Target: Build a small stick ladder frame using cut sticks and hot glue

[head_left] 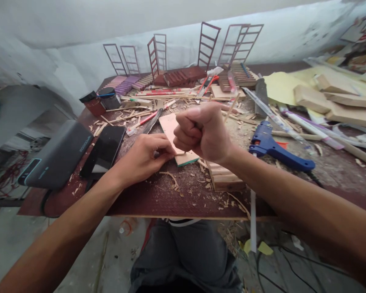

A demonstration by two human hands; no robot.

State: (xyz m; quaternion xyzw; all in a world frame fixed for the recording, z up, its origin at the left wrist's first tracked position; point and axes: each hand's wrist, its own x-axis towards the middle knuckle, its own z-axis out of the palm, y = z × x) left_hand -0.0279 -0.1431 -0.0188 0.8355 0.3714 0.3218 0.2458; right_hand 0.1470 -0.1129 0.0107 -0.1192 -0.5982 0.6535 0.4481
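My left hand (148, 156) is closed in a pinch on a thin wooden strip (179, 154), near the lower end of a small pale board (168, 123) with a green edge. Above this board my right hand (203, 132) is curled into a fist. What it grips is hidden by the fingers; a small dark point shows below it, close to the strip. Partly under my right wrist lies a ridged wooden block (227, 183). A dark blade-like tool (152, 121) rests just beyond my left hand.
A blue glue gun (270, 146) lies to the right, near wooden blocks (338, 101). Left are a phone (105, 148), a power bank (59, 154) and paint jars (93, 103). Small ladder-like frames (209, 44) stand at the back. Shavings and sticks litter the table.
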